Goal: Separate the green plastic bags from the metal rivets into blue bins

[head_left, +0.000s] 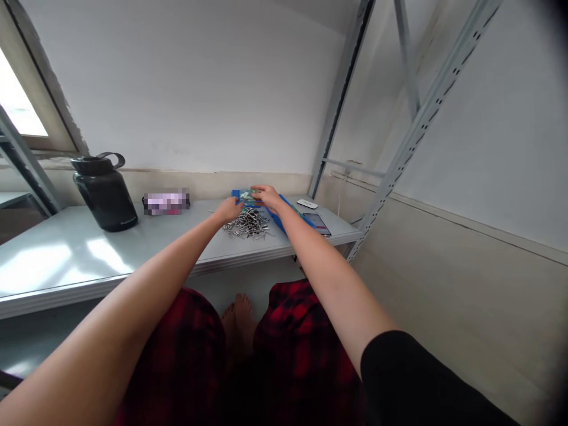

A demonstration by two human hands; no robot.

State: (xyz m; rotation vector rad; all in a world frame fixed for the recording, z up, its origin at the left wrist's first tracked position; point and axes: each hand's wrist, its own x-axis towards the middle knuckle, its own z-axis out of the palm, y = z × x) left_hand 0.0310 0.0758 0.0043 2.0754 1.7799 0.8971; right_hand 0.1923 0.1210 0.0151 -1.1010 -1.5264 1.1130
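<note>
A small blue-edged packet [246, 194] with a see-through, greenish middle is at the back of the shelf. My left hand [229, 209] grips its left side with curled fingers. On its right side is my right hand [267, 198], its fingers bent over the edge. Just in front of both hands lies a loose heap of thin silvery metal pins [248, 223], which look like blind rivets. Under my right wrist another blue-edged item [276, 220] lies flat, partly covered by my forearm. What is inside the packet is too small to make out.
A dark water bottle [104, 192] and a blurred pinkish pouch [166, 202] stand on the grey shelf [177, 236] to the left. At right lie a phone [320, 223] and a small white object [307, 204]. A metal shelf post [408, 142] rises on the right.
</note>
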